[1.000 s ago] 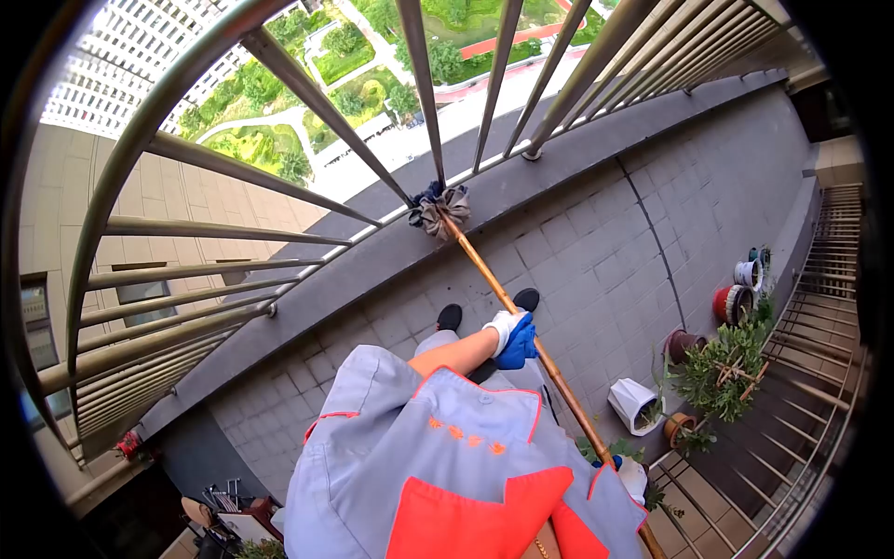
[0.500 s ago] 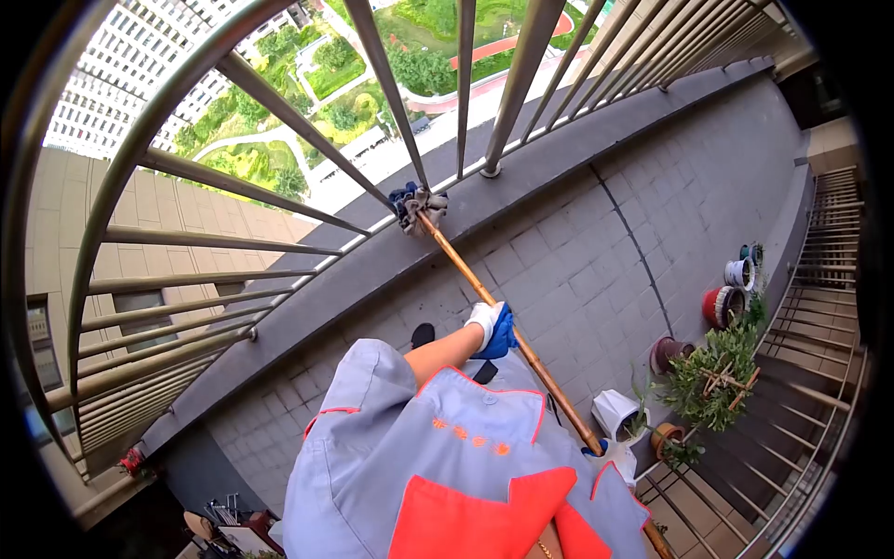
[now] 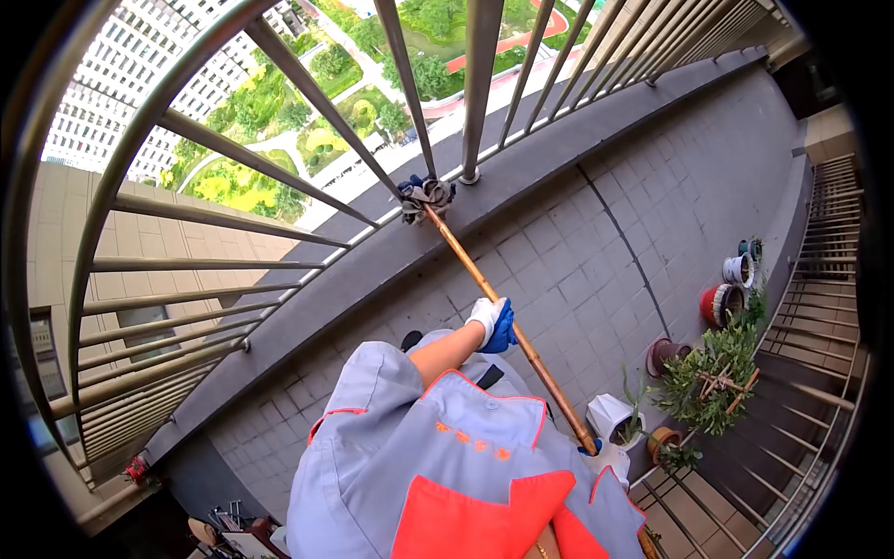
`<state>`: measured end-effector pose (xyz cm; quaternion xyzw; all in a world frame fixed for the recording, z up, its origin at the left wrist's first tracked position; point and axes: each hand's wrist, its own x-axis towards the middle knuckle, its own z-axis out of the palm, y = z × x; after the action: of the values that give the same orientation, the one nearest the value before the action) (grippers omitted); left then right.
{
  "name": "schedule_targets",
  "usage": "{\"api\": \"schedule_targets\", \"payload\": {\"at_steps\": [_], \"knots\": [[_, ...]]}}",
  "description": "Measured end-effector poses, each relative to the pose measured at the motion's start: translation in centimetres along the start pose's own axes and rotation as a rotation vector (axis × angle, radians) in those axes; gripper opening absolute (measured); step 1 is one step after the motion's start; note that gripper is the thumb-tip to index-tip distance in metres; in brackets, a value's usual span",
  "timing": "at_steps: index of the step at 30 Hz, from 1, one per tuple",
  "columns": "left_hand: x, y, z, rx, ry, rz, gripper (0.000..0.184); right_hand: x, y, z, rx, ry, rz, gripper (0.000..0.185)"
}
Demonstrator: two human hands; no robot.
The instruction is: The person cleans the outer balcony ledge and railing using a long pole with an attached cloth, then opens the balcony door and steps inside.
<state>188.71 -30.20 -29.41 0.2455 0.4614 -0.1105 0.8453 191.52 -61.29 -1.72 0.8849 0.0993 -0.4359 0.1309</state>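
My left hand, in a white and blue glove, is wrapped around the bamboo pole of a mop. Lower on the pole, my right hand also grips it; the jacket covers part of this hand, and only bits of its glove show. At the far end, the bunched grey and dark blue rag head rests on the grey ledge, against the foot of the metal railing bars. The pole's lower end passes behind my grey jacket with red trim.
Tall railing bars curve around the front and left, with greenery and buildings far below. Grey tiles cover the floor. Along the right stand a white planter, a leafy plant, a red pot and other pots beside another railing.
The mop head has slid a little to the right along the ledge, closer to the thick railing post. Both hands keep their hold on the pole, and the view has shifted slightly.
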Motion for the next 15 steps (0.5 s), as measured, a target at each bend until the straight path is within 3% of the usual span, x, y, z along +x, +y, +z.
{"api": "schedule_targets", "payload": {"at_steps": [1, 3, 7, 9, 12, 13, 15], "knots": [[-3.7, 1.1, 3.7, 0.119, 0.11, -0.056, 0.023, 0.1, 2.6, 0.9, 0.036, -0.038, 0.007, 0.037], [-1.6, -3.6, 5.0, 0.12, 0.019, -0.055, 0.025, -0.9, 3.5, 0.4, 0.08, -0.026, 0.014, 0.037], [1.7, -2.1, 6.6, 0.486, 0.175, 0.3, 0.027, -3.0, 4.8, -1.3, 0.26, 0.024, 0.083, 0.037], [-2.4, 5.9, 8.0, 0.159, 0.112, 0.212, 0.023, 0.8, 0.9, -0.4, 0.143, 0.105, 0.034, 0.037], [7.0, 0.7, 2.0, 0.012, -0.154, 0.588, 0.03, 3.2, -2.8, -2.3, -0.01, 0.083, -0.026, 0.042], [6.5, 1.5, 2.3, 0.098, -0.19, 0.603, 0.031, 4.0, -1.6, -2.5, -0.022, 0.036, -0.031, 0.043], [2.2, 3.0, 6.3, -0.086, -0.283, -0.028, 0.029, 4.4, 2.8, -3.9, -0.08, 0.031, -0.07, 0.041]]}}
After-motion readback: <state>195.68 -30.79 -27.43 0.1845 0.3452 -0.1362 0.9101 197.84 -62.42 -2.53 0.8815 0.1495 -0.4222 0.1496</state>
